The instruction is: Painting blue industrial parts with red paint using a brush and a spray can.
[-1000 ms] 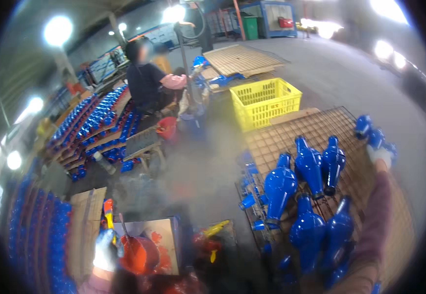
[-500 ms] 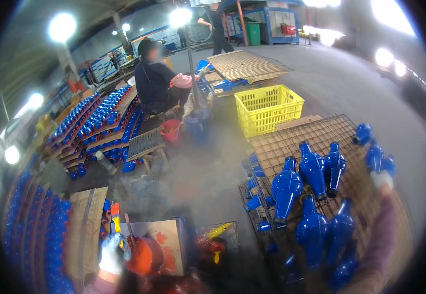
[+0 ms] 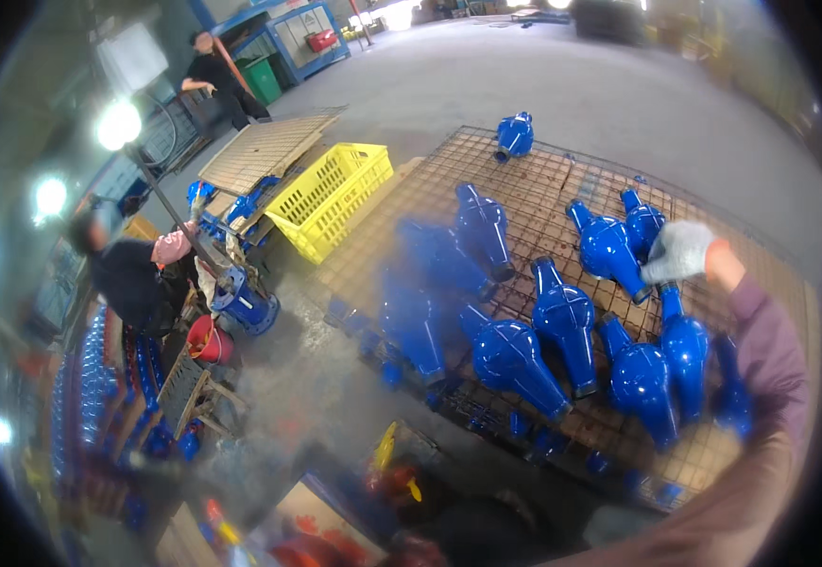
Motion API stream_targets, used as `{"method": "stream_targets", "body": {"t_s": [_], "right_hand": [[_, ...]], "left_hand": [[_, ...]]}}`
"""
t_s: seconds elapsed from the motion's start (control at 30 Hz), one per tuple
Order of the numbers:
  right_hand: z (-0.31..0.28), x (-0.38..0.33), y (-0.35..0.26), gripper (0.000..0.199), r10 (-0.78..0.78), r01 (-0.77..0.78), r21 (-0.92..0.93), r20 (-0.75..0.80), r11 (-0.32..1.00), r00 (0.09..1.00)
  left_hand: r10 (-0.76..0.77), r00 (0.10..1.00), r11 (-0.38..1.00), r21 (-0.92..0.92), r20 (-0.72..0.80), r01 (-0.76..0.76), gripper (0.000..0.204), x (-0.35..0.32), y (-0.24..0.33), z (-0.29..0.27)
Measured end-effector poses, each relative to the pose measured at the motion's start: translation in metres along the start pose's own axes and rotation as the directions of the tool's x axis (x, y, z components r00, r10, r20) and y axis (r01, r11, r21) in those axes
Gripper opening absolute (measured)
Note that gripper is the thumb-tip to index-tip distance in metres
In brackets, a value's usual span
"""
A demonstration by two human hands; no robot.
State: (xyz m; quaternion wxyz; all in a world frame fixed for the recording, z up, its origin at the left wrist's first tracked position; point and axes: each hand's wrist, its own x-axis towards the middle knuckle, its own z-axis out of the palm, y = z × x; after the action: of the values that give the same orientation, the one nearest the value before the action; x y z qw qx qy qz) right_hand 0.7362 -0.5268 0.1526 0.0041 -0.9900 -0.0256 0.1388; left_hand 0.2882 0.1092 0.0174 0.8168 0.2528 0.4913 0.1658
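Blue piece (image 3: 607,248) (bulbous, glossy) lies at the right hand (image 3: 680,253).

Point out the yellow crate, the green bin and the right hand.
Yellow crate (image 3: 351,210): head view, slotted side wall.
Green bin (image 3: 262,82): head view, side.
Right hand (image 3: 681,251): head view, back of its glove.

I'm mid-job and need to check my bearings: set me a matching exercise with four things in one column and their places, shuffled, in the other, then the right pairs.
Things
1. Right hand
2. Yellow crate
3. Red bucket
4. Green bin

Places
A. Next to a low bench
B. Beside a standing person in dark clothes
C. Among blue bottle-shaped pieces
D. Between two wire meshes

Pairs: 1-C, 2-D, 3-A, 4-B
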Motion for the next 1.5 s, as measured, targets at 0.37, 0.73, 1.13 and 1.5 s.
{"method": "stream_targets", "body": {"t_s": [0.37, 0.73, 1.13, 1.5], "right_hand": [[0.024, 0.28, -0.11, 0.059, -0.146, 0.21, 0.047, -0.568, 0.977, 0.81], [0.053, 0.393, -0.119, 0.034, 0.088, 0.099, 0.229, -0.685, 0.968, 0.724], [0.064, 0.216, -0.106, 0.024, -0.236, 0.224, -0.086, -0.518, 0.971, 0.822], [0.024, 0.121, -0.109, 0.023, -0.25, 0.245, -0.112, -0.707, 0.963, 0.661]], "left_hand": [[0.466, 0.878, 0.785, 0.406, 0.111, -0.468, 0.033, -0.04, -0.018, 0.057], [0.773, 0.59, 0.25, 0.743, 0.232, -0.62, 0.027, -0.001, -0.007, -0.029], [0.555, 0.802, 0.73, 0.334, 0.22, -0.596, 0.022, -0.025, -0.024, 0.012], [0.553, 0.807, 0.783, 0.2, 0.206, -0.588, 0.019, -0.059, -0.04, -0.056]]}}
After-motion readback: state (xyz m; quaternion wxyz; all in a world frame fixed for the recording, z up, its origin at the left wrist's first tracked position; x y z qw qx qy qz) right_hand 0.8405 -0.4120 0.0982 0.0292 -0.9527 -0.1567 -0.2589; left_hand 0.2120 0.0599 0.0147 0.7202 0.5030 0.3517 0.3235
